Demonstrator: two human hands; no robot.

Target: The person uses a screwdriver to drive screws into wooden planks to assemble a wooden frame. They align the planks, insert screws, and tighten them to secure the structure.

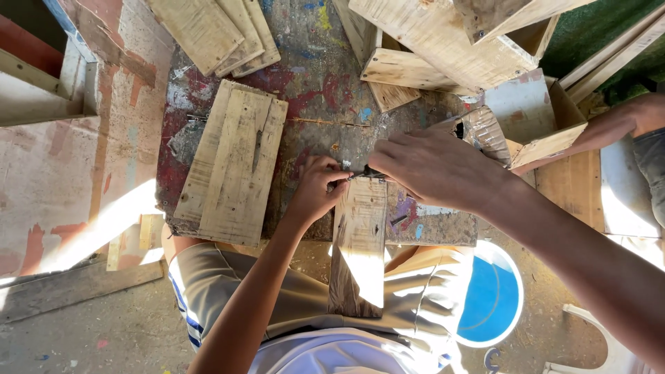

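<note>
Clearly, work is being done at the far end of a narrow wooden plank (pixel 358 242), which is laid from the lap up onto the near edge of a paint-stained workbench (pixel 325 83). The left hand (pixel 315 188) is closed in a pinch at the plank's far left corner, and something small and dark, perhaps a nail, seems to be held there, though it cannot be made out for certain. The right hand (pixel 433 166) is curled over the same end, fingers bent down onto a small dark metal piece (pixel 370 173); whether it is gripped or only pressed cannot be told. No fastening can be seen as finished on this plank, so the job is judged to be at an early stage. A joined panel of boards (pixel 232 163) is lying to the left on the bench, and loose planks (pixel 222 31) are stacked at the far side. A cardboard box (pixel 526 111) is held at the right by another person's arm (pixel 616 121). Bare dusty floor, a blue bucket (pixel 490 294) and strong sunlight are seen below.
</note>
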